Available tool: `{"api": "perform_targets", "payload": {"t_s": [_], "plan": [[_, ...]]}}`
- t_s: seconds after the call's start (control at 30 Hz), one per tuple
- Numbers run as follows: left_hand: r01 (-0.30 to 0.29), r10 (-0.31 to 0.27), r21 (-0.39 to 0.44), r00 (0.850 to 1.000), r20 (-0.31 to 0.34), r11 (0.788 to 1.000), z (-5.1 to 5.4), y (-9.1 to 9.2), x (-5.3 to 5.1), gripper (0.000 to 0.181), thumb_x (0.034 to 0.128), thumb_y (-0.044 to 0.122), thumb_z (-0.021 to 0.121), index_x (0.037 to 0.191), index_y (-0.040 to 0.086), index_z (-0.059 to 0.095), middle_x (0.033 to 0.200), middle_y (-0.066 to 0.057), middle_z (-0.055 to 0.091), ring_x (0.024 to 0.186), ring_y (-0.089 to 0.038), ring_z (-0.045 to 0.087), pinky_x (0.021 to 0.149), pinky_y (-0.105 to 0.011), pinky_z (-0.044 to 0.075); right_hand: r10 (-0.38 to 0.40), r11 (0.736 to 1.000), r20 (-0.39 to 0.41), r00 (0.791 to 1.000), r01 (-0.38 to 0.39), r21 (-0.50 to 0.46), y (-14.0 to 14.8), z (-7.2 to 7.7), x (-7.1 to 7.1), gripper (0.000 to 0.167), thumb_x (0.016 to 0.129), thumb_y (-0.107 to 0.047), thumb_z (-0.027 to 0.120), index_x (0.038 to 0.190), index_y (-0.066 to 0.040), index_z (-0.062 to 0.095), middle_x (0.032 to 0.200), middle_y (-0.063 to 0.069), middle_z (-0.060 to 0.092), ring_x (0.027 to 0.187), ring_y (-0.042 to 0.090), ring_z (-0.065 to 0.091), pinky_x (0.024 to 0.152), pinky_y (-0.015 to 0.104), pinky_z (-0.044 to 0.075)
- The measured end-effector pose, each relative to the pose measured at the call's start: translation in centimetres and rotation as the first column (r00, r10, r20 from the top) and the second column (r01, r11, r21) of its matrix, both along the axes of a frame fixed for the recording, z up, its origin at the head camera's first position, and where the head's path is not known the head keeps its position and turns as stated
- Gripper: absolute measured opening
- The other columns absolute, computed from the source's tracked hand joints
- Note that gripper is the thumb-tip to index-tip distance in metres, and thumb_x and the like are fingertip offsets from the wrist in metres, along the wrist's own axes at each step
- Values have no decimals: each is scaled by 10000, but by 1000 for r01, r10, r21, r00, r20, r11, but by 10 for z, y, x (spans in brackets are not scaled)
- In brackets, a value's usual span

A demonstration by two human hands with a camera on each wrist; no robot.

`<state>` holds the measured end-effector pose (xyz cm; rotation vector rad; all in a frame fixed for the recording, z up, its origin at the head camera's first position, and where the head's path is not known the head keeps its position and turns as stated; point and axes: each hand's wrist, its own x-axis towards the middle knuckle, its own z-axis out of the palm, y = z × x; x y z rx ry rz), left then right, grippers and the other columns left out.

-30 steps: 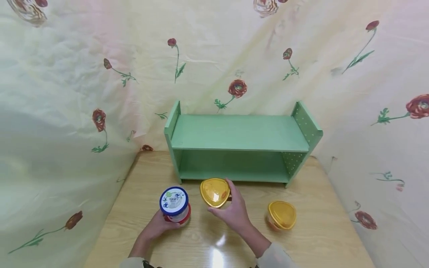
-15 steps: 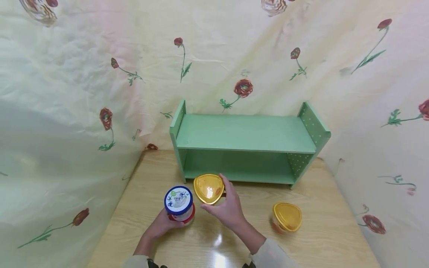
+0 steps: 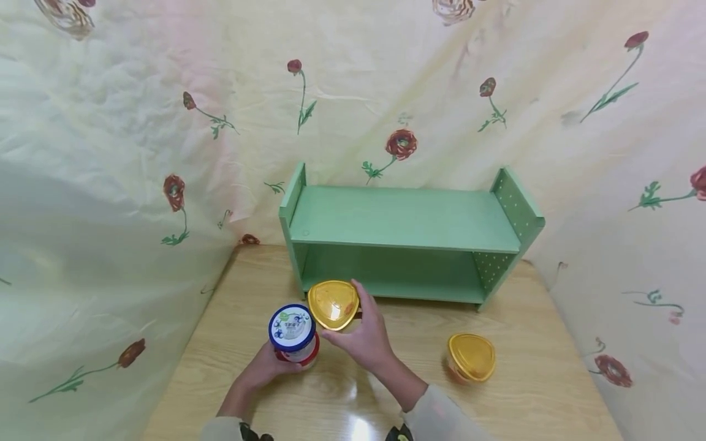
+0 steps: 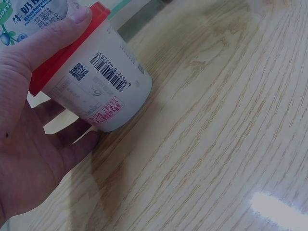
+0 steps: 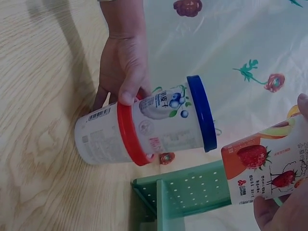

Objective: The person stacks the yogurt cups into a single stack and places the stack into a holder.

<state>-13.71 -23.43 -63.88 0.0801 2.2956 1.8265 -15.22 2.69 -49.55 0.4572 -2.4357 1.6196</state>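
On the table at the left, a blue-lidded yogurt cup (image 3: pixel 291 327) with blueberry print stands on top of a red-lidded yogurt cup (image 4: pixel 106 79). My left hand (image 3: pixel 265 369) grips the lower cup, its thumb lying across the red lid and its fingers curled round the far side. My right hand (image 3: pixel 365 335) holds a yellow-lidded yogurt cup (image 3: pixel 333 304) by its side, in the air. Strawberry print shows on that held cup (image 5: pixel 262 163) in the right wrist view. Its lid is close beside the blue lid; its bottom is apart from the stack.
A green two-tier shelf (image 3: pixel 405 217) stands at the back of the wooden table (image 3: pixel 248 275). Another yellow-lidded cup (image 3: pixel 471 357) sits on the table at the right. Flower-patterned cloth (image 3: pixel 353 92) hangs behind and on both sides.
My right hand has carried the yellow-lidded cup leftward and slightly up, toward the stacked cups. The left hand keeps its grip on the red-lidded cup. The head view has shifted a little.
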Motion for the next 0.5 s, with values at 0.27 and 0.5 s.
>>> {"api": "perform_targets", "payload": {"t_s": [0.27,0.5], "plan": [[21,-21,18,1000,-17,1000,2,0,2,1022,714,115,923,1537,127,318,1497,-139,459,1392,-379,409,1155,-598,283,23,1000,-1,1000,-23,-8,-9,1,1,1141,599,-315,992,1535,-160,358,1395,55,524,1092,184,559,866,401,544],[27,-27,34,1000,-12,999,2,0,3,993,745,141,910,1539,180,315,1499,-94,463,1388,-345,423,1153,-586,301,31,1000,19,999,-31,1,-18,6,2,1122,627,-268,980,1541,-154,339,1383,47,519,1086,176,553,858,357,540]]}}
